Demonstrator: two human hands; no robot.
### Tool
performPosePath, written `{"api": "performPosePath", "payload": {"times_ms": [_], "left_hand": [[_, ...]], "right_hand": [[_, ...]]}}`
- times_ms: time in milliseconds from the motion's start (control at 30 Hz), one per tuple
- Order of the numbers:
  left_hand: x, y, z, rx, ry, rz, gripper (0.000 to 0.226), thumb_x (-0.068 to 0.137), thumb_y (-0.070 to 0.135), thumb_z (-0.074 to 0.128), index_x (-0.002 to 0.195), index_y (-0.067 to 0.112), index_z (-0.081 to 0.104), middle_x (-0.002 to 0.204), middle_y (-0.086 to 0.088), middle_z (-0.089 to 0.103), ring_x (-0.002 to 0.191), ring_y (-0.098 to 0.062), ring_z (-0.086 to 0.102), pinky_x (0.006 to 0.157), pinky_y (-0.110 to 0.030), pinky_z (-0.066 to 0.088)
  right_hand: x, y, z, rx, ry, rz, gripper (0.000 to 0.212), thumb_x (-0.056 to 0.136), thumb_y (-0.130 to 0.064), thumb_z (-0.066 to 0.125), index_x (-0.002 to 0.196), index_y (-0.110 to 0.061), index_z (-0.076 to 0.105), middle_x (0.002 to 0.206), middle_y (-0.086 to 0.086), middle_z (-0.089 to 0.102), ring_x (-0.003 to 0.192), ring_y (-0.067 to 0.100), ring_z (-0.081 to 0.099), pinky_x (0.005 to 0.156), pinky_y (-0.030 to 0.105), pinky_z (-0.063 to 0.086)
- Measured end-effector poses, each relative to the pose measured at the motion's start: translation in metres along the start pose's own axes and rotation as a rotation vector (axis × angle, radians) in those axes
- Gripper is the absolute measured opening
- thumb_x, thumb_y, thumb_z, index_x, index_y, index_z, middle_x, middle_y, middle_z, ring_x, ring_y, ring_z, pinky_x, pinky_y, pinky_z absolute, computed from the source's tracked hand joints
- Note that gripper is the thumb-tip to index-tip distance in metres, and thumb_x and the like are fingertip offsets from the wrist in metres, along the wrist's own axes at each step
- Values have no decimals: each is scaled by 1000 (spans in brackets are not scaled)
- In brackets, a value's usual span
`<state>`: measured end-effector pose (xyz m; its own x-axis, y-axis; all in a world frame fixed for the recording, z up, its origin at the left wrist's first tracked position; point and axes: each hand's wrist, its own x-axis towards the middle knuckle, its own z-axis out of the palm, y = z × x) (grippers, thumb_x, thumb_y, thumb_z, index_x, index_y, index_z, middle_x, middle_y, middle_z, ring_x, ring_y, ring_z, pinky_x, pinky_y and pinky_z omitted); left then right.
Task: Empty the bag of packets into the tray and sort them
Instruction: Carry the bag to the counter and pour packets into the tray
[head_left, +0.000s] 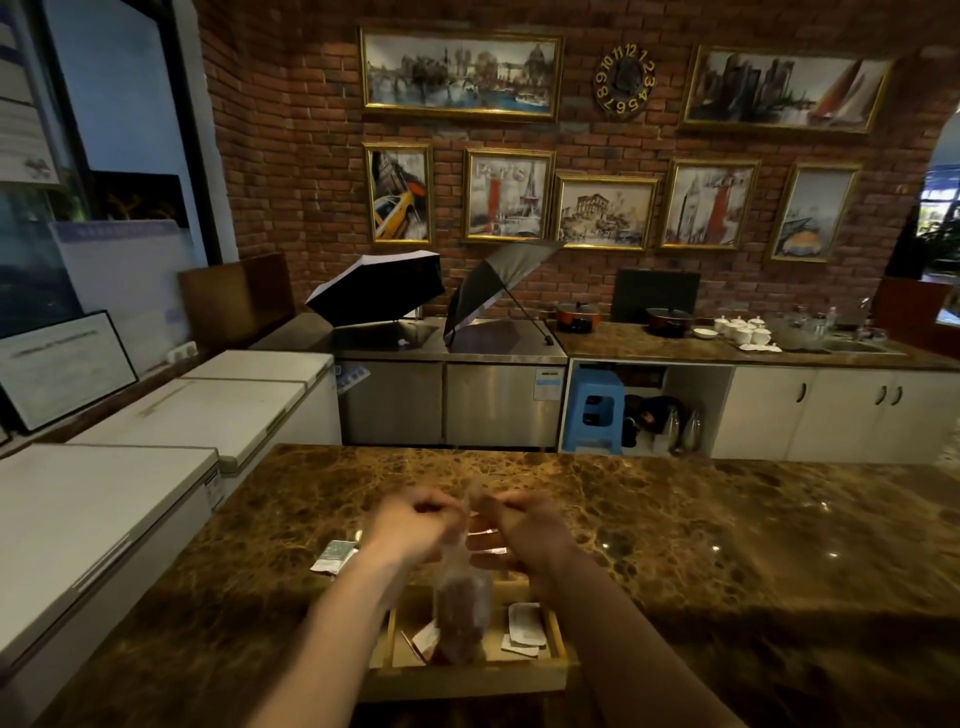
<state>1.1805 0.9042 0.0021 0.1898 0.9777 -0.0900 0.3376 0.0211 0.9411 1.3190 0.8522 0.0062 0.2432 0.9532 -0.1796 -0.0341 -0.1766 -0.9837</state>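
Brown veined marble countertop (701, 530) carries a shallow light wooden tray (555, 636) at its near edge. Clear plastic bag (463, 618), holding a reddish-brown mass, hangs upright over the tray centre. Left hand (410, 527) and right hand (524, 530) each pinch the bag top with curled fingers. 2 white packets (524, 623) lie in the tray; 1 white-green packet (335, 556) lies on the counter, left

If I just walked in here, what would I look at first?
Probably the two hands, left hand and right hand, pinching the top of a clear plastic bag of reddish-brown packets above a shallow wooden tray on the brown marble counter. Behind, two open black umbrellas sit on a steel cabinet below gold-framed paintings.
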Motion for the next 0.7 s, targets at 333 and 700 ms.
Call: {"api": "performPosePath", "payload": {"times_ms": [333, 700], "left_hand": [[-13, -2, 11, -286, -13, -141, 14, 82, 3, 72, 84, 15, 79, 87, -8, 76, 85, -22, 69, 62, -30, 55], [-18, 4, 10, -279, -19, -156, 16, 82, 2, 74, 96, 9, 75, 96, -14, 76, 82, -22, 68, 67, -31, 54]], "right_hand": [[9, -1, -2, 138, 3, 192, 14, 90, -15, 73, 96, -3, 76, 80, 12, 78, 66, 24, 75, 58, 34, 62], [15, 1, -2, 123, -7, 220, 14, 90, -15, 72, 98, -5, 76, 94, 18, 78, 80, 31, 76, 66, 38, 64]]}}
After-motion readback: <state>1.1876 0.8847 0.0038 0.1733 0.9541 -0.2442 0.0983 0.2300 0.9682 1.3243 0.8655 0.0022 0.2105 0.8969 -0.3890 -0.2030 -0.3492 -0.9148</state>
